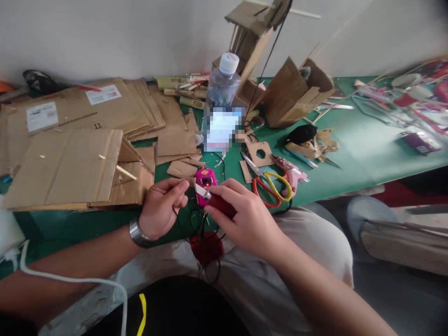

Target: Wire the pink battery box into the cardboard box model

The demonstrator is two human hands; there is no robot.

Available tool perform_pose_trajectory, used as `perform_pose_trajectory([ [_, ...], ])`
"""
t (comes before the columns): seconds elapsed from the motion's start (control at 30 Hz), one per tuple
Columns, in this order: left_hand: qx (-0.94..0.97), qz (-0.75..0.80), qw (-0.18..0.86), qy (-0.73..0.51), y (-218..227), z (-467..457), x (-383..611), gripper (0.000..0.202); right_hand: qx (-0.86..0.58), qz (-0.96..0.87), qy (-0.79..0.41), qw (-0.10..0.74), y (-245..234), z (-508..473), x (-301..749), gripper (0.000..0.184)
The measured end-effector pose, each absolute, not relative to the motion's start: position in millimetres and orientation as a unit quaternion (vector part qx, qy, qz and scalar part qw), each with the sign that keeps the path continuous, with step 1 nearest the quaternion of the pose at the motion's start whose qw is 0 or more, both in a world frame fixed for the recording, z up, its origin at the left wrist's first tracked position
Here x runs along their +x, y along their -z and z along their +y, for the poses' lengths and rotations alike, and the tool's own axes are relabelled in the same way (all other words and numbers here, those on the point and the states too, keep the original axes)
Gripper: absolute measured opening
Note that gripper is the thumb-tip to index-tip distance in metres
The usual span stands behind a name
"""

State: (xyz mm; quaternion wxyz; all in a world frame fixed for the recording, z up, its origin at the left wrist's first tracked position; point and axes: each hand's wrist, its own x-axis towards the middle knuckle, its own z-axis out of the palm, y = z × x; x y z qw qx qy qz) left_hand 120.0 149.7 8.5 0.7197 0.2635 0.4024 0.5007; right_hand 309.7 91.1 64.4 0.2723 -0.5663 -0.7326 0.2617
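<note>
My right hand [245,217] is wrapped round the dark red handle of a craft knife [220,204], whose short slanted blade points up and left. Thumb and forefinger of my left hand [164,200] are pinched together beside the blade tip; a small brownish bit shows at the fingertips, too small to name. Under and behind the blade lies a bright pink box [206,176] with a small red light, partly covered by the knife. Dark thin cords [196,219] loop below it, between my hands.
Scissors [269,182] with red and yellow handles and a pink glue gun [292,175] lie right. A water bottle [224,81] stands behind a blurred-out screen [223,130]. Cardboard boxes [63,172] and sheets [122,107] fill the left; a cardboard structure [255,42] rises behind.
</note>
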Motion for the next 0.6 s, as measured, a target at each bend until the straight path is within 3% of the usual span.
perform_pose_trajectory([
  [0.4,0.361,0.440,0.651,-0.502,10.5,147.9,113.0,0.031,-0.590,-0.742,-0.177,0.265,-56.4,89.5,308.9,0.033],
  [0.6,0.404,0.457,0.616,-0.498,17.2,148.1,108.1,0.030,-0.575,-0.740,-0.199,0.286,-60.6,87.4,307.0,0.040],
])
